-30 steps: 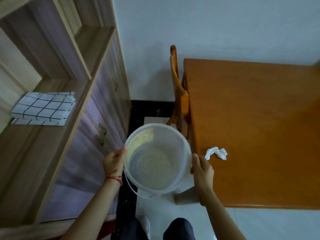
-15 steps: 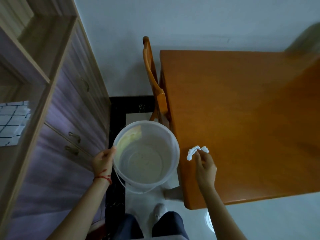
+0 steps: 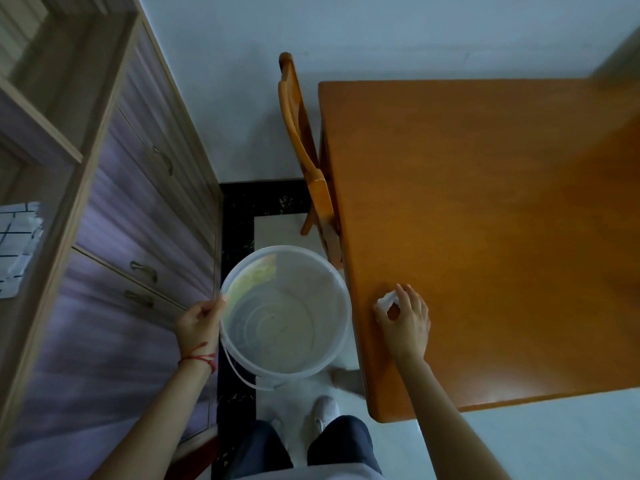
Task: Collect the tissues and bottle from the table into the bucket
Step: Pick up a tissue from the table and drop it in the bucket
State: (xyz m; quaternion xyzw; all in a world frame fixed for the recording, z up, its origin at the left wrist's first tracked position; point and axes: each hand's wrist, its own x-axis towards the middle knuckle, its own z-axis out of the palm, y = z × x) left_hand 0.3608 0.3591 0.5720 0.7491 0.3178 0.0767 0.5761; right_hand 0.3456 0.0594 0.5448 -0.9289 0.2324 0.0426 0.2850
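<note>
A clear plastic bucket point(image 3: 332, 278) hangs beside the left edge of the orange wooden table point(image 3: 485, 220), open side up, with nothing inside. My left hand point(image 3: 199, 323) grips its rim on the left side. My right hand point(image 3: 405, 318) rests on the table near that edge, with fingers closed around a small crumpled white tissue point(image 3: 387, 300), which is mostly hidden by the fingers. No bottle is in view.
A wooden chair point(image 3: 301, 140) is pushed against the table's left side, just beyond the bucket. A cabinet with drawers point(image 3: 145, 216) stands on the left, a checked cloth point(image 3: 15, 237) on its shelf. My legs and shoes are below the bucket.
My right hand left the bucket rim, reached onto the table and closed on the tissue. The view shifted, and the bucket stays in my left hand.
</note>
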